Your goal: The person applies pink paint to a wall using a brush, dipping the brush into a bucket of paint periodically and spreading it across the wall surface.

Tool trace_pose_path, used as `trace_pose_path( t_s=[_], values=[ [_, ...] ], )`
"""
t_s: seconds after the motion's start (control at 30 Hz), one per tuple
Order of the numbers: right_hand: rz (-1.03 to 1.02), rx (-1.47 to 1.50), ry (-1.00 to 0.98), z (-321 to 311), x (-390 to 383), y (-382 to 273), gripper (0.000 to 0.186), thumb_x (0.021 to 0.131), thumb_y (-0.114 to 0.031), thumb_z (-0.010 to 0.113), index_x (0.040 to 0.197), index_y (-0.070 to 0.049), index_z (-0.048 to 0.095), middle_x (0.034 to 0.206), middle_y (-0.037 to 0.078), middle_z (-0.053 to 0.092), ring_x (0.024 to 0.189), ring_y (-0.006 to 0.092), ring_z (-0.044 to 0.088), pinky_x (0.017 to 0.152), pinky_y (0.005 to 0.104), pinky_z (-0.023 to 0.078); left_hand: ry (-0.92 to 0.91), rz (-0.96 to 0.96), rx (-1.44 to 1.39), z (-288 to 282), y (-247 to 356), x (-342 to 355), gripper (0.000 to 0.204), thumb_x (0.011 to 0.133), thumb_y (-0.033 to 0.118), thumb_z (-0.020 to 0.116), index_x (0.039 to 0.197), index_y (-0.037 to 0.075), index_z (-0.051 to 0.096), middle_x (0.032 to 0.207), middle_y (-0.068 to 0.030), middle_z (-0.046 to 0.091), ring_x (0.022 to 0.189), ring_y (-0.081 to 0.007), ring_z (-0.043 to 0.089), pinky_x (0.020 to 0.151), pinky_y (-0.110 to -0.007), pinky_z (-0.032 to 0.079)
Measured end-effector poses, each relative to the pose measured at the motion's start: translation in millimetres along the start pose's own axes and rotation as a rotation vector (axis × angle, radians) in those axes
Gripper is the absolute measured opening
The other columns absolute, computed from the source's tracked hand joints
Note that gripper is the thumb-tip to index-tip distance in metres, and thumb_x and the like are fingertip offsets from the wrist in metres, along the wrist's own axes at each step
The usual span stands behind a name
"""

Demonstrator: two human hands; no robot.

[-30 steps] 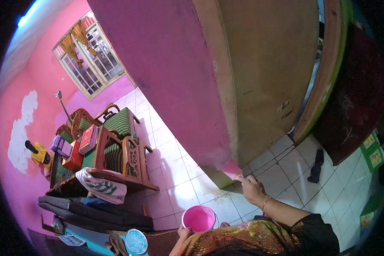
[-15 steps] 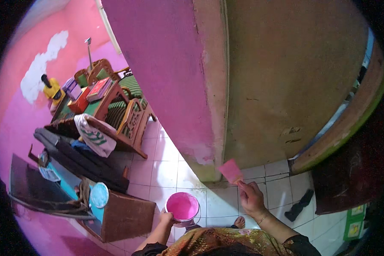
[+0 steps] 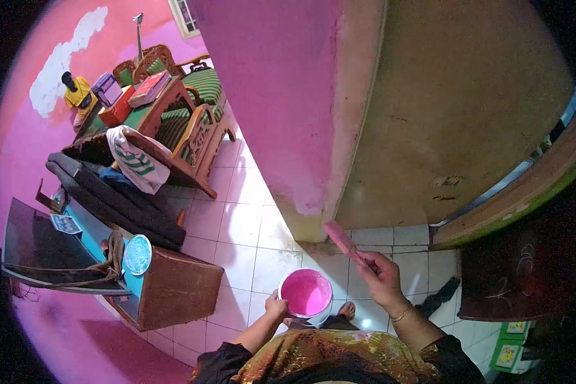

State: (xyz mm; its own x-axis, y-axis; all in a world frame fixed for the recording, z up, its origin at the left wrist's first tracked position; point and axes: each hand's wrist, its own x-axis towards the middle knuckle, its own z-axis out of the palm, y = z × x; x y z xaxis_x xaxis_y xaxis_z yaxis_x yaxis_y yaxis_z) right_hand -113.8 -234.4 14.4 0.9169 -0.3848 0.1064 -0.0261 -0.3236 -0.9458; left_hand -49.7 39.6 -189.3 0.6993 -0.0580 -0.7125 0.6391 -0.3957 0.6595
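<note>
My left hand [image 3: 276,306] grips the rim of a small white bucket [image 3: 286,312] coated inside with bright pink paint [image 3: 308,292]. In my right hand [image 3: 380,279] is the handle of a wide paintbrush [image 3: 341,239], its head covered in pink. The brush is raised to the right of the bucket, seen nearly edge-on, by the foot of the wall corner. That wall [image 3: 281,83] is pink on its left part. A bare, pale strip runs along the corner, with a brown surface [image 3: 467,115] to its right. Whether the brush touches the wall is hard to tell.
On the left stand a wooden cabinet [image 3: 182,281] with a paint-smeared blue lid [image 3: 138,255], a dark screen [image 3: 45,246], and carved chairs [image 3: 198,137] around a table. A person in yellow [image 3: 79,93] is beyond. A dark cloth [image 3: 440,299] lies on the tiles at right.
The bucket and my left hand have shifted right and slightly up. My right hand has turned the brush from flat-on to edge-on. The whole view has shifted a little.
</note>
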Motion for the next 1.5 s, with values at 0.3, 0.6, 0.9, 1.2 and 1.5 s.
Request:
trace_pose_path(
  t_s=[0.3, 0.6, 0.9, 1.2, 1.5],
  values=[
    [0.458, 0.596, -0.143, 8.6, 22.7, -18.1, 0.026, 0.082, -0.006, 0.060, 0.108, 0.001, 0.059, 0.076, 0.002, 0.060, 0.052, 0.0025, 0.046, 0.043, 0.0185, 0.036, -0.046, 0.091, 0.150, 1.1, -17.1, 10.8, 0.061, 0.069, -0.002, 0.056, 0.128, 0.009, 0.049, 0.094, -0.0123, 0.067, 0.076, -0.0203, 0.065, 0.062, -0.033, 0.052],
    [0.230, 0.151, -0.354, 17.5, 33.1, 85.7, 0.017, 0.084, -0.007, 0.057, 0.101, -0.003, 0.059, 0.079, 0.003, 0.059, 0.066, 0.0090, 0.054, 0.060, 0.0252, 0.047, 0.061, -0.006, 0.323, 37.6, -72.7, 76.7, 0.066, 0.066, 0.008, 0.062, 0.130, 0.009, 0.047, 0.107, -0.0182, 0.063, 0.098, -0.0259, 0.062, 0.082, -0.032, 0.048],
    [0.200, 0.021, -0.659, 27.8, 51.3, 166.7, 0.010, 0.084, 0.001, 0.056, 0.094, 0.001, 0.057, 0.081, 0.003, 0.056, 0.078, 0.0075, 0.054, 0.070, 0.0227, 0.044, -0.077, 0.099, 0.090, 88.2, -148.2, 178.3, 0.065, 0.068, -0.001, 0.059, 0.131, 0.003, 0.044, 0.110, -0.0174, 0.061, 0.095, -0.0272, 0.062, 0.079, -0.036, 0.053],
    [0.039, -0.092, -0.731, 35.0, 74.1, 249.7, 0.010, 0.083, -0.002, 0.058, 0.092, 0.002, 0.057, 0.080, 0.005, 0.060, 0.076, 0.0077, 0.055, 0.067, 0.0238, 0.045, -0.345, -0.026, -0.122, 88.8, -81.4, 237.6, 0.061, 0.071, -0.013, 0.048, 0.130, 0.005, 0.046, 0.078, -0.0140, 0.062, 0.054, -0.0259, 0.062, 0.045, -0.040, 0.055],
    [0.004, -0.211, -0.937, 32.8, 87.0, 308.3, 0.017, 0.082, -0.017, 0.059, 0.093, -0.005, 0.056, 0.080, 0.011, 0.058, 0.075, 0.0208, 0.058, 0.067, 0.0336, 0.047, -0.550, 0.039, 0.014, 87.9, -75.9, 298.5, 0.062, 0.078, -0.010, 0.046, 0.138, -0.002, 0.027, 0.087, -0.0220, 0.064, 0.066, -0.0313, 0.066, 0.054, -0.044, 0.058]
  ],
)
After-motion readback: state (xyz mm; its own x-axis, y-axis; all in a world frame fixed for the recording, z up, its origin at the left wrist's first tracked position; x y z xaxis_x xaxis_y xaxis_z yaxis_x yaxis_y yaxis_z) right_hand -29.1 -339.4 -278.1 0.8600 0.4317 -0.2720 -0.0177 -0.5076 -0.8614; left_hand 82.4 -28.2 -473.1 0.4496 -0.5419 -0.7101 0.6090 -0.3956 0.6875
